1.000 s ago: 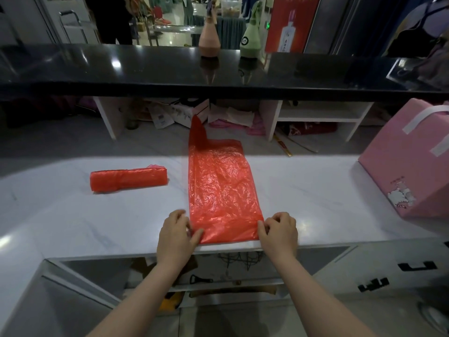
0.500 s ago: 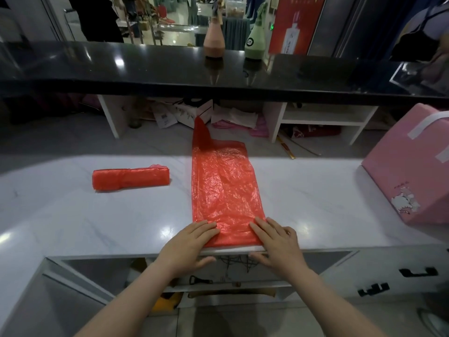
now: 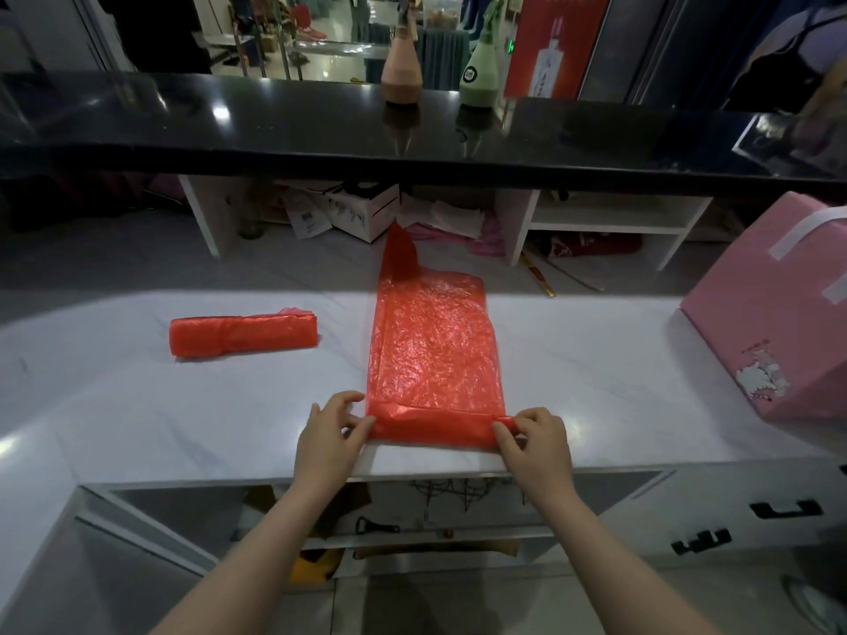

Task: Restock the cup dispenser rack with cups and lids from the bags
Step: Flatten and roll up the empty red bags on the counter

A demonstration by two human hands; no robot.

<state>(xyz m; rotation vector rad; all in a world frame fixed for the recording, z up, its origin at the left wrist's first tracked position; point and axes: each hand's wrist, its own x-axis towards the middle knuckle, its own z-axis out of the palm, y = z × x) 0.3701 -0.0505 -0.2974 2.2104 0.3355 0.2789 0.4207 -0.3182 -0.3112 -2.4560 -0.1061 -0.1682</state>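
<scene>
Hands first: the left hand (image 3: pixel 331 432) pinches the near left corner of a flat red plastic bag (image 3: pixel 433 355), thumb and fingers closed on the folded edge, and the right hand (image 3: pixel 536 440) pinches the near right corner the same way. Both forearms reach in from the bottom of the view.

Largest in sight is the pale marble tabletop (image 3: pixel 137 405), running the full width of the view. Above its far side a glossy black upper counter (image 3: pixel 275 126) spans the frame and carries 2 bottle-shaped things, 1 tan (image 3: pixel 402 75) and 1 green (image 3: pixel 479 80), standing near each other. At the right edge a pink box (image 3: pixel 774 327) with white tape strips rests on the tabletop, tilted, well apart from the bag.

The bag lies flat and lengthwise in the middle of the tabletop, its near end turned over into a narrow fold just inside the front edge, its far handle end sticking up. To its left, apart from it, lies a red roll of bags (image 3: pixel 243 335), crosswise on the tabletop.

Below the front edge an open shelf shows a dark bottle opener (image 3: pixel 376 526).
</scene>
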